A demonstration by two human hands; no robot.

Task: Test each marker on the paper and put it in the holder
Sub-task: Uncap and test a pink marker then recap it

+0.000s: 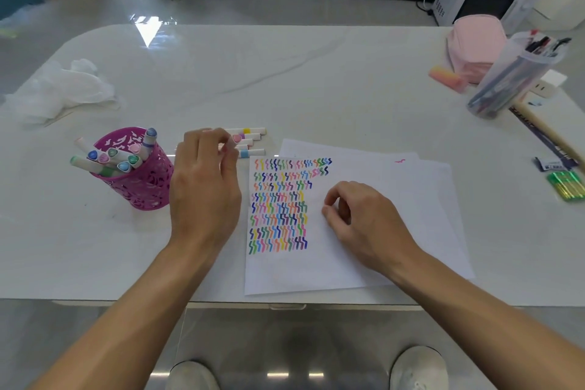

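Evidently a fresh pick is under way. Mid-frame, the left hand (pixel 205 190) pinches a pink-capped marker (pixel 236 138) between thumb and fingertips, at the row (pixel 253 144) of untested ones just above the paper (pixel 364 256). The right hand (pixel 364 222) rests on the paper, fingers loosely curled and holding nothing. The holder (pixel 139 180), left of centre, is partly filled. Next, I judge, the cap must come off, which needs both hands, before a squiggle joins the rows.

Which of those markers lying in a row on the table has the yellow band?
The yellow-banded marker lies farthest from the person, at the row's far edge; the blue-banded marker lies nearest.
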